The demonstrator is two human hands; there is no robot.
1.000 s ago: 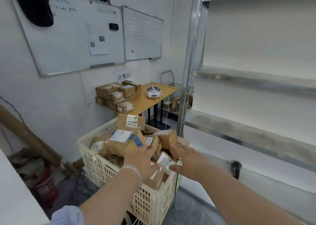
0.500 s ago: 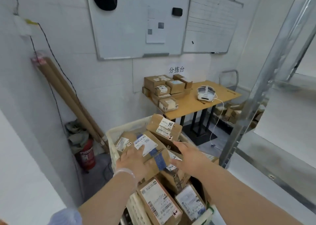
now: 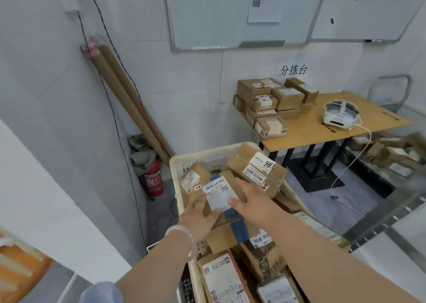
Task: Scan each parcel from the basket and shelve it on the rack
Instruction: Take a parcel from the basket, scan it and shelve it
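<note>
Head view: a cream plastic basket (image 3: 177,188) heaped with cardboard parcels is seen from above. A parcel bound with blue tape (image 3: 238,230) lies on top of the heap near the basket's left wall, its white label turned upward. The left hand (image 3: 200,217), with a pale bracelet (image 3: 182,233) worn on its wrist, is laid on this parcel's left side, fingers fairly straight. The right hand (image 3: 252,202) is laid on its right side, fingers stretched forward and thumb touching the label's edge; nothing is clasped by either hand. A second parcel marked in black pen (image 3: 255,166) is propped at the basket's far right corner, just past the right fingertips. Beyond the basket a wooden table (image 3: 373,118) is loaded with a stack of boxes (image 3: 272,102) and a white headset (image 3: 340,116). Left of the basket, a red fire extinguisher (image 3: 153,179) and long cardboard tubes (image 3: 124,95) are set against the wall. Right of the basket, a metal rack upright (image 3: 387,217) is partly visible.
</note>
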